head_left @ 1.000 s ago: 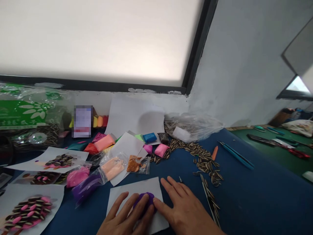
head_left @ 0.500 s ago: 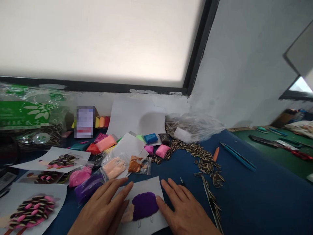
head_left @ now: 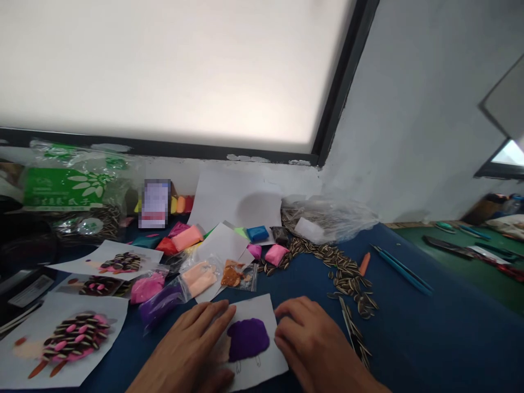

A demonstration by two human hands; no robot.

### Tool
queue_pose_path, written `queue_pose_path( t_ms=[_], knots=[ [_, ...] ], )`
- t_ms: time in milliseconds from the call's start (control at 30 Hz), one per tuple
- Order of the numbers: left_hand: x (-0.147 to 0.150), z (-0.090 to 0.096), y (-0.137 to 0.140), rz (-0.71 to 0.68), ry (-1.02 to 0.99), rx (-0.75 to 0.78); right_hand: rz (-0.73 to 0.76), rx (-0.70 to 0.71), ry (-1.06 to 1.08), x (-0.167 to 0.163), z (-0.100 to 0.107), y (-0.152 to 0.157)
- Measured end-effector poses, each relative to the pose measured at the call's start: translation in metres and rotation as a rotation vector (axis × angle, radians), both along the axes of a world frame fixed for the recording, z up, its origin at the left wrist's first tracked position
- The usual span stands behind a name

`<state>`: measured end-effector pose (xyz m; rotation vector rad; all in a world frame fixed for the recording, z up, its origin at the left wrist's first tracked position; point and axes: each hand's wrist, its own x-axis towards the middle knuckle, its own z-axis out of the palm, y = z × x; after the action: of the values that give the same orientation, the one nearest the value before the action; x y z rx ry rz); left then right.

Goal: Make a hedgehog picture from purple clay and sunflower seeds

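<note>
In front of me lies a white sheet of paper (head_left: 256, 304) bearing a flattened purple clay shape (head_left: 248, 339). Pale peach clay adjoins that shape on the left, partly covered by my hand, and small legs are drawn beneath it. My left hand (head_left: 190, 341) rests over the sheet's left side, fingers stretched out flat. At the right edge, my right hand (head_left: 309, 338) has its fingers bent and drawn together on the paper's border. A finished-looking hedgehog picture (head_left: 76, 338) made with seeds and pink clay lies to the left.
Sunflower seeds (head_left: 347, 273) are strewn from a clear bag (head_left: 339, 218) toward a silvery tool (head_left: 347, 322). Blue tweezers (head_left: 403, 270) lie at right. Clay packets, including a purple one (head_left: 161, 305), crowd the left and back. A phone (head_left: 154, 203) leans near the wall.
My right hand's fingers have gone from spread to bent inward at the paper's edge. My left hand stays flat on the sheet. The whole view has shifted slightly.
</note>
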<state>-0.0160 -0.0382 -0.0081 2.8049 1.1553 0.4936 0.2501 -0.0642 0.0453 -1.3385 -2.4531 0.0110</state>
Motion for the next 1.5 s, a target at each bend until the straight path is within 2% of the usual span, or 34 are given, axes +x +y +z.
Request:
queue_pose_path(
  t_ms=[33,133,233,400,700,1167,1367,1500],
  knots=[
    [0.000,-0.007,0.002,-0.043,-0.055,0.057,-0.019,-0.039,0.050,-0.002,0.001,0.001],
    [-0.001,-0.017,0.004,-0.041,-0.068,0.025,-0.017,-0.086,0.120,-0.006,-0.001,0.003],
    [0.001,-0.009,0.000,0.035,-0.062,-0.050,-0.045,-0.126,0.166,-0.007,-0.007,0.006],
    [0.005,0.007,-0.004,0.053,-0.016,-0.101,-0.151,-0.180,0.098,-0.008,-0.010,0.014],
    [0.005,0.004,-0.004,0.061,-0.056,-0.100,-0.236,-0.302,-0.085,-0.016,-0.003,0.024],
    [0.005,0.001,-0.003,0.019,-0.086,-0.115,-0.223,-0.243,-0.176,-0.029,-0.005,0.023],
    [0.004,0.001,-0.001,0.006,-0.087,-0.083,-0.182,-0.139,-0.113,-0.030,-0.018,0.016],
    [0.004,-0.002,-0.002,-0.003,-0.203,-0.075,-0.162,-0.054,-0.076,-0.021,-0.023,0.015]
  ],
)
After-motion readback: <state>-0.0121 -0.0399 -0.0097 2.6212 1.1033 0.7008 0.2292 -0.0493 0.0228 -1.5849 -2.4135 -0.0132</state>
